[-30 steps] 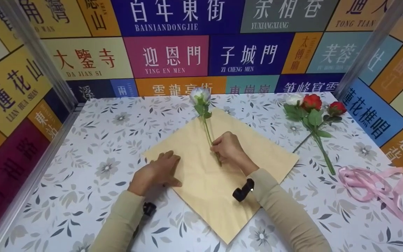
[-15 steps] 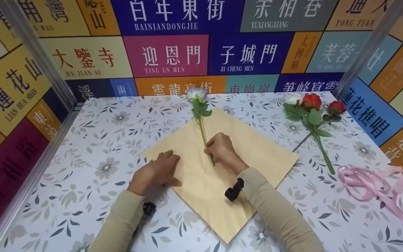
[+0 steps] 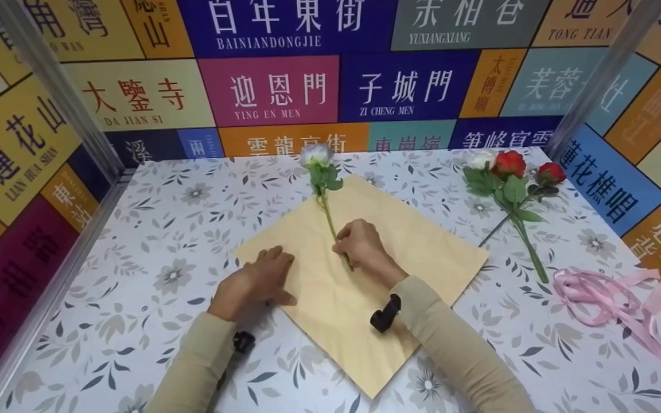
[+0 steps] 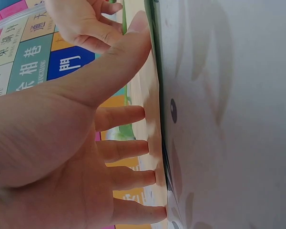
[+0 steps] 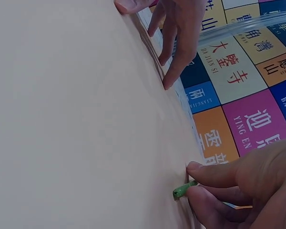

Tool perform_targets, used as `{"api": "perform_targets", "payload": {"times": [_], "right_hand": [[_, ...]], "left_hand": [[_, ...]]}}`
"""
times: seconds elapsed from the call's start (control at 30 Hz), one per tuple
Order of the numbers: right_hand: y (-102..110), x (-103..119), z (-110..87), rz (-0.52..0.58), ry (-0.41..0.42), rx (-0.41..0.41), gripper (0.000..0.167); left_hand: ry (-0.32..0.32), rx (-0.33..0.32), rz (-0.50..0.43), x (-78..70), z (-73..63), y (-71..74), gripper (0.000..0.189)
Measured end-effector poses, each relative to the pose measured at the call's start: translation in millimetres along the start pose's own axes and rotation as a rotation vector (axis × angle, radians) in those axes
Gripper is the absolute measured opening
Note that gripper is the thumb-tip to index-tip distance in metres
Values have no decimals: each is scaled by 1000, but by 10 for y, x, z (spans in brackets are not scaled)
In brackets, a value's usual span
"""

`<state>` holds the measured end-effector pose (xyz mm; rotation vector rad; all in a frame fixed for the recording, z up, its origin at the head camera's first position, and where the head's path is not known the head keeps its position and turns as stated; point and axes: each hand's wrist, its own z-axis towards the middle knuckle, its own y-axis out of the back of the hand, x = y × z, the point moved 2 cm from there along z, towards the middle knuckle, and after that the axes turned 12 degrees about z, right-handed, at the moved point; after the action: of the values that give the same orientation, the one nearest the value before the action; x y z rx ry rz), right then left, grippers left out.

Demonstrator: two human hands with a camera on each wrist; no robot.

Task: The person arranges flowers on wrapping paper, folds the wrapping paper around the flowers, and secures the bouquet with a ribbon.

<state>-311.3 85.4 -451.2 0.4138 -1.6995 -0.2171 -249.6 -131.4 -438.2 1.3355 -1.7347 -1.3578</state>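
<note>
A sheet of tan wrapping paper lies diagonally on the table. Across its upper left part runs a pale lilac-white artificial flower, its bloom past the paper's far edge. My right hand pinches the green stem near its cut end between thumb and fingers, close over the paper. My left hand rests on the paper's left edge with fingers spread; in the left wrist view the fingertips and thumb press down along that edge. Nothing is gripped in the left hand.
At the back right lie two red roses and a white rose with green stems. Loosely looped pink ribbon is at the right. A floral-patterned cloth covers the table, with sign-printed walls around it.
My right hand has moved the flower slightly left, and the bloom has shifted left with it. My left hand has stayed in place on the paper.
</note>
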Motion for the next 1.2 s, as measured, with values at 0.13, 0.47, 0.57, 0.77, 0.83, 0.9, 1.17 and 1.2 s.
{"api": "perform_targets", "payload": {"times": [0.13, 0.47, 0.57, 0.77, 0.83, 0.9, 1.17, 1.2], "right_hand": [[54, 7, -42, 35, -6, 0, 28], [398, 32, -121, -210, 60, -134, 26], [535, 0, -165, -207, 88, -160, 26], [862, -129, -233, -168, 171, -174, 30], [981, -178, -247, -186, 178, -193, 31], [1103, -230, -262, -215, 181, -226, 31], [1521, -426, -360, -288, 200, -314, 32], [1564, -449, -372, -297, 204, -318, 32]], "left_hand": [[-29, -12, 10, 7, -17, 6, 87], [-14, 13, -3, 15, -23, 21, 88], [-23, 4, 0, 7, -20, 15, 88], [-15, 2, -5, 2, -30, 5, 87], [-8, 10, -14, 6, -29, 0, 88], [-1, 20, -18, 1, -28, 0, 89], [6, 25, -11, -8, -27, 21, 90], [7, 26, -9, -7, -28, 24, 90]]}}
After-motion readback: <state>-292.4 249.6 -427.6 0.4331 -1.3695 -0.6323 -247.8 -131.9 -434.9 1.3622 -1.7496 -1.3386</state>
